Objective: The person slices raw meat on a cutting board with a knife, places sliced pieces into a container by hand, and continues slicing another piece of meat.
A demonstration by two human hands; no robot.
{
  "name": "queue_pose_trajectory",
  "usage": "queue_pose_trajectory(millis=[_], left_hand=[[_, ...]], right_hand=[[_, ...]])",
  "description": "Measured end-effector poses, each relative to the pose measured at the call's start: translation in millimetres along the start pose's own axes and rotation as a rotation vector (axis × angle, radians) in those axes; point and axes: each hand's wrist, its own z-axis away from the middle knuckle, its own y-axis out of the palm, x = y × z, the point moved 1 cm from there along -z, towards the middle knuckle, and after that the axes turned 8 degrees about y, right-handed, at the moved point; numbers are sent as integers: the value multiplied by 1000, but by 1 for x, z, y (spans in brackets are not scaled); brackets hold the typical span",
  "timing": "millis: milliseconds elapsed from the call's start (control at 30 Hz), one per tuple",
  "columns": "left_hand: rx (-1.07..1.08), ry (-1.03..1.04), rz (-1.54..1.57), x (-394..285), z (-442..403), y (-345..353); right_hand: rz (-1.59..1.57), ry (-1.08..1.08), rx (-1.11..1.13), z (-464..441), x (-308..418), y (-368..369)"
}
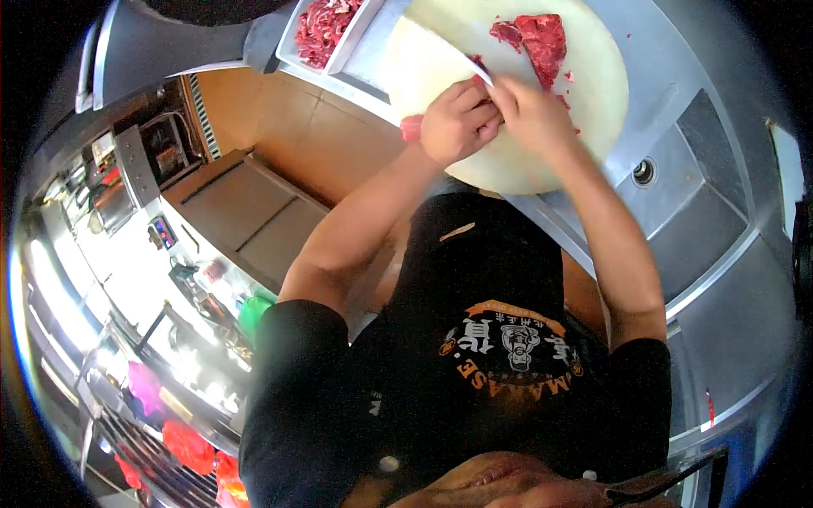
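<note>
On a round, pale cutting board (601, 110), my left hand (461, 123) has its fingers curled over a piece of raw red meat. One end of that meat (412, 128) sticks out to the left of the hand; most of it is hidden. My right hand (535, 117), slightly blurred, is closed around a knife (480, 71), its handle covered by the fingers. The blade points up and left, close against my left fingers. A larger chunk of red meat (543, 44) lies farther back on the board, with small scraps around it.
A white tray (344, 44) of cut meat strips (322, 34) stands left of the board. To the right is a metal sink (701, 199) with a drain (644, 172). A brown tiled floor (292, 114) and a bright, cluttered counter (182, 279) lie left.
</note>
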Motion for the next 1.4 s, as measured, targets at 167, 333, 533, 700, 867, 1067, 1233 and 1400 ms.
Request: queue_pose_trajectory(millis=[167,333,533,700,867,1067,1233,1400], left_hand=[[-38,-64,49,-9,-1,-9],[-29,-4,6,-2,5,-1],[-33,-42,-32,-9,-3,-5],[-27,-53,-29,-7,-4,-5],[-27,-86,44,-2,0,2],[-30,-53,100,-8,0,-7],[-56,-65,73,-5,7,-2],[-30,-21,-5,-6,3,-4]], right_hand=[[-21,161,-16,8,13,-44],[65,153,27,139,2,-74],[105,241,127,108,17,-55],[86,175,78,100,13,-46],[80,177,21,139,-10,-54],[23,156,124,-34,16,-11],[-19,186,-30,75,13,-65],[71,211,39,156,15,-76]])
